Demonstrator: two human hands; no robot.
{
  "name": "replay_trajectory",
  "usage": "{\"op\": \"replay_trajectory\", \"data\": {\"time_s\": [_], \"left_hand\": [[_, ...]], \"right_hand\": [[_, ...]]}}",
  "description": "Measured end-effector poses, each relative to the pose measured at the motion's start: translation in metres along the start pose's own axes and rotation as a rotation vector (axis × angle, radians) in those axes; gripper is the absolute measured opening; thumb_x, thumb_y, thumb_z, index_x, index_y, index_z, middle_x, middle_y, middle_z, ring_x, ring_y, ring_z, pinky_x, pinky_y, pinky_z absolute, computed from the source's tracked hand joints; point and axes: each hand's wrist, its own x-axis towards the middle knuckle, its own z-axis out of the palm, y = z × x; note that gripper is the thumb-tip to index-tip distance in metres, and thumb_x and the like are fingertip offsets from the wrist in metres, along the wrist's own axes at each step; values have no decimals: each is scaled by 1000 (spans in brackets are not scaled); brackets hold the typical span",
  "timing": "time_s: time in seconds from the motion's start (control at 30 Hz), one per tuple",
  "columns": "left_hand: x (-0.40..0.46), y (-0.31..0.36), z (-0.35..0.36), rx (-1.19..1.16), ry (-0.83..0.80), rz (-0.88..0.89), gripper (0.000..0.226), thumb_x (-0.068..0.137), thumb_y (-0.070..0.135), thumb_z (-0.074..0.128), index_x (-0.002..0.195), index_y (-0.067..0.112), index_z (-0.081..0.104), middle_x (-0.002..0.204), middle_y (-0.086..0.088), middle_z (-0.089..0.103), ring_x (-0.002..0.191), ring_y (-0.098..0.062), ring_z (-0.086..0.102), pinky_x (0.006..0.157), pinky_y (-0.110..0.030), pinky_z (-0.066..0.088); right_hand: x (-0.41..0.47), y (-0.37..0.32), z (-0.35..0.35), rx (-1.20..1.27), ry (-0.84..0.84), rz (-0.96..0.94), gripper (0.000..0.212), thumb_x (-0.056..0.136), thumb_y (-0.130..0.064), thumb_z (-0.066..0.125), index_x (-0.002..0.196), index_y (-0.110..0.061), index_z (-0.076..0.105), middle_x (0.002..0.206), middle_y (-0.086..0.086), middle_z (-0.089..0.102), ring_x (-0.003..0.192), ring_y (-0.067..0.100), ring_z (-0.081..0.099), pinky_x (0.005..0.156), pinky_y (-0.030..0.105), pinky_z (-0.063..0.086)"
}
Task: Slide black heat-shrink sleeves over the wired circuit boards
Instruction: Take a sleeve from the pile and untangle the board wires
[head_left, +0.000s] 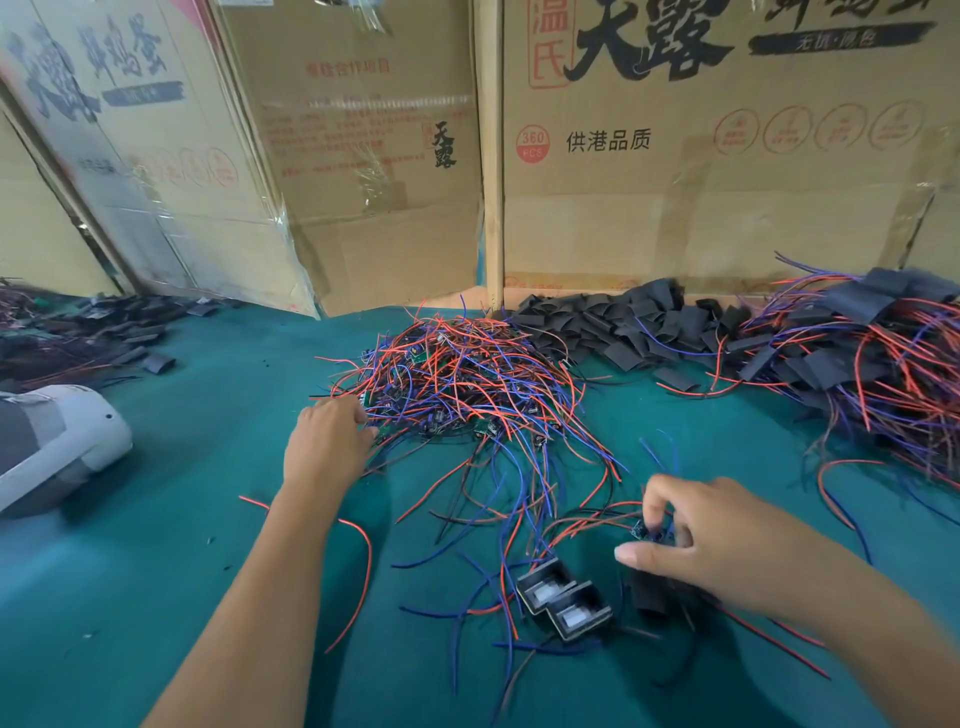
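My left hand is stretched forward to the near-left edge of the big tangle of wired circuit boards, a heap of red, blue and black leads on the green counter. Its fingers are curled down into the wires; I cannot tell from here whether they have actually pinched a board or only rest on the strands.

My right hand is low and close, to the right of the left one. Its fingers pinch a small wired board at the tips, thumb stretched out toward the left, and a black sleeve sits just under the palm, touching it as far as I can see. Leads from that board trail away from the fingertips toward the main heap.

Just left of my right thumb, two sleeved boards lie side by side on the counter, their open ends facing me with pale parts showing inside.

Beyond my right fingers, against the cardboard boxes, is a heap of loose black heat-shrink sleeves. Further right of it lies a pile of finished pieces, sleeves and wires mixed. Far to the left of my left fingers sits a white-and-grey device, with more dark sleeves scattered behind it.
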Motion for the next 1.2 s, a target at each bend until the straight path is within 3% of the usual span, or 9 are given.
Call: {"op": "replay_trajectory", "data": {"time_s": [0.17, 0.3, 0.57, 0.67, 0.8, 0.9, 1.0, 1.1, 1.2], "left_hand": [[-1, 2, 4, 31, 20, 14, 21, 91, 27, 67, 106, 12, 71, 116, -14, 66, 111, -37, 54, 88, -42, 47], [-2, 9, 2, 16, 97, 40, 27, 87, 36, 73, 98, 13, 66, 105, -10, 68, 104, -35, 58, 82, -41, 48], [-5, 9, 1, 183, 19, 44, 23, 86, 38, 72, 83, 16, 70, 95, -10, 69, 95, -36, 59, 75, -36, 46], [-9, 17, -8, 105, 71, 85, 20, 84, 35, 75, 83, 16, 71, 94, -11, 67, 95, -37, 58, 76, -37, 46], [-17, 28, -26, -66, 150, 144, 19, 79, 35, 79, 75, 18, 70, 80, -3, 69, 84, -30, 60, 72, -37, 47], [-25, 36, -34, -273, 46, 136, 24, 78, 39, 81, 71, 20, 68, 69, 5, 67, 69, -17, 59, 66, -32, 45], [-30, 42, -37, -302, -10, 180, 28, 82, 41, 77, 67, 19, 67, 58, 5, 60, 53, -7, 49, 57, -28, 41], [-33, 47, -40, -346, -99, 254, 33, 87, 40, 72, 65, 17, 64, 51, 1, 56, 42, -6, 40, 43, -18, 34], [-37, 53, -42, -501, -195, 274, 37, 90, 40, 69, 63, 16, 63, 49, 2, 55, 42, -7, 35, 42, -20, 31]], "right_hand": [[1, -8, 14, -38, -36, -50, 45, 71, -76, 53, 81, -33, 43, 74, -10, 59, 67, 1, 51, 63, 25, 43], [1, -10, 17, -6, -32, -69, 42, 76, -68, 56, 78, -27, 47, 69, -10, 60, 62, 2, 50, 64, 27, 46], [0, -7, 18, 10, -43, -70, 50, 65, -79, 49, 83, -32, 45, 73, -10, 59, 66, 3, 53, 67, 30, 48], [0, -5, 18, 20, -58, -80, 43, 67, -74, 49, 85, -35, 45, 70, -14, 60, 64, 1, 52, 59, 25, 42], [0, -5, 16, 43, -83, -119, 35, 72, -67, 48, 85, -35, 47, 81, -36, 57, 69, -6, 52, 54, 20, 33], [-1, -6, 14, 59, -100, -119, 35, 74, -67, 49, 86, -35, 49, 82, -38, 56, 68, -6, 53, 56, 21, 37], [-1, -5, 13, 71, -107, -120, 34, 76, -65, 50, 84, -33, 50, 82, -35, 57, 67, -2, 54, 57, 21, 39], [-1, -4, 13, 83, -96, -125, 33, 76, -64, 50, 84, -32, 50, 80, -30, 59, 67, 0, 55, 60, 23, 44], [0, -2, 13, 71, -90, -125, 34, 76, -65, 48, 84, -32, 51, 82, -30, 59, 68, 1, 55, 62, 25, 46]]}}
